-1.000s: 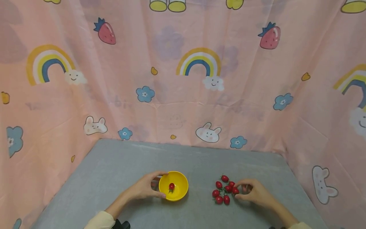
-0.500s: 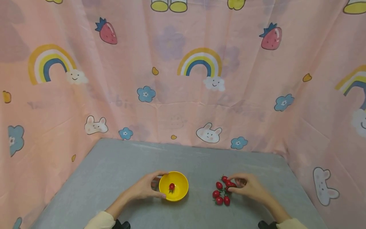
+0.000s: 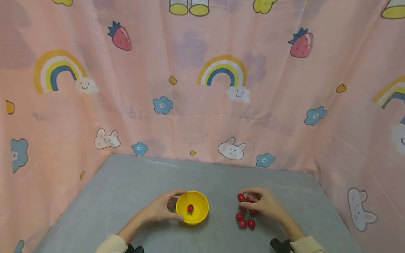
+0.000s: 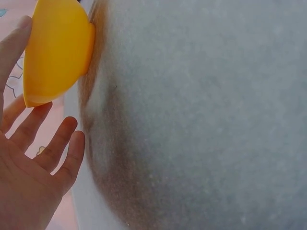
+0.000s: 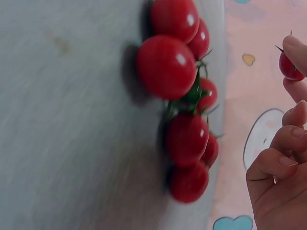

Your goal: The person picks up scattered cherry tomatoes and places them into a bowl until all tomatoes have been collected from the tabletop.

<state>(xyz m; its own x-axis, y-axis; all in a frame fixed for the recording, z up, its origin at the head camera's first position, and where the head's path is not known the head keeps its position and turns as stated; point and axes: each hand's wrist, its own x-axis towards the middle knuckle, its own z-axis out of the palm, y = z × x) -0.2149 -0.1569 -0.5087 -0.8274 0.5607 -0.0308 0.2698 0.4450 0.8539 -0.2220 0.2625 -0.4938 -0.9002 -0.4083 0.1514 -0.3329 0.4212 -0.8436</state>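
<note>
So here's what I'm looking at from my end. The right hand (image 3: 264, 203) has a cherry tomato (image 5: 291, 65) pinched between thumb tip and fingertip. The right wrist view shows it clearly, held up off the table, with the other fingers curled in loosely below it. In the head view that same tomato sits at the hand's left-facing tips, just above the rest of the tomato cluster (image 3: 245, 219), which lies on the grey table (image 3: 126, 182) right under and in front of the hand.

The bit that matters: the yellow bowl (image 3: 192, 207) lies straight off to the left of the pinched tomato, at about the same depth on the table, with a bare strip of table between them. So I'd call any trip to the bowl a sideways one, not forward or back. The right hand is the one on the tomatoes and the left isn't near them at all.

The left hand (image 3: 159, 210) is cupped against the bowl's left side, with the thumb around the front rim and a finger along the far rim. From the left wrist view the fingers look spread and fairly straight beside the bowl wall, so it's steadying rather than gripping hard. One tomato in the bowl (image 3: 190, 208) already sits near the middle.
</note>
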